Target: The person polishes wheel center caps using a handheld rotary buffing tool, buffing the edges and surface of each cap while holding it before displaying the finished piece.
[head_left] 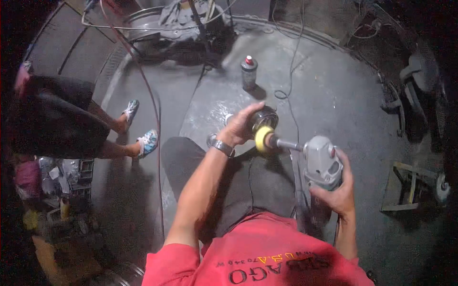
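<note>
My left hand (240,125), with a watch on the wrist, is closed around a dark, glossy round part (265,116) whose exact kind I cannot make out. In my right hand (341,193) is a grey power polisher (323,162), gripped by its body. A metal shaft runs from it to a yellow foam pad (262,138), which sits against or very close to the lower edge of the round part. Beyond my hands, a dark bottle (248,75) with a red and white tip stands upright on the floor.
At the left stands another person in patterned clogs (148,143). A hose (156,105) and a thin cable (292,81) cross the grey floor. A metal frame (410,186) lies at the right; a cloth-laden tub (148,21) is at the back. Clutter fills the lower left.
</note>
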A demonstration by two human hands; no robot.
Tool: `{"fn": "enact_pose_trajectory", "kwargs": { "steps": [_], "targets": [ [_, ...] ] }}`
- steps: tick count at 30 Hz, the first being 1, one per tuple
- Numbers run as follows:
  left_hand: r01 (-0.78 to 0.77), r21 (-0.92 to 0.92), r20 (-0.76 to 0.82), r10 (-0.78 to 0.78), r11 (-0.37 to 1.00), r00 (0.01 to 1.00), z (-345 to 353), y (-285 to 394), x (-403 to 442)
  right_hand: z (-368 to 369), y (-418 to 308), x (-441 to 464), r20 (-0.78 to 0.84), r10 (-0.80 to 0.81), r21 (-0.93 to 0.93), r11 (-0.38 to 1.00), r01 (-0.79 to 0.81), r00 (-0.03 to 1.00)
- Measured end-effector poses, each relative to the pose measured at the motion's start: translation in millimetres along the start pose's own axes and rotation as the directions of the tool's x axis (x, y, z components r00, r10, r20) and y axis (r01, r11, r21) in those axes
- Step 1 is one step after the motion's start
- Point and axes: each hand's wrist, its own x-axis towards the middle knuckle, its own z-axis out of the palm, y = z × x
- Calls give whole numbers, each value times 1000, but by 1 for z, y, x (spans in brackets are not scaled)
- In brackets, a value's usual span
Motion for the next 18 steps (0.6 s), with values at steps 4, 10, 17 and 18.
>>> {"fn": "enact_pose_trajectory", "kwargs": {
  "steps": [4, 10, 17, 18],
  "targets": [
    [38, -31, -40, -39, 999, 998, -5, -4, 3, 4, 0, 6, 26, -21, 31, 999, 20, 999],
    [7, 37, -98, -3, 999, 995, -10, -7, 2, 1, -5, 12, 86, -40, -45, 998, 44, 996],
    [-2, 181, -60, 13, 983, 998, -31, -13, 13, -6, -18, 16, 151, -70, -218, 970, 103, 986],
    [10, 194, -60, 2, 981, 998, -27, -10, 7, -7, -15, 15, 140, -59, -174, 981, 83, 988]
  ]
}}
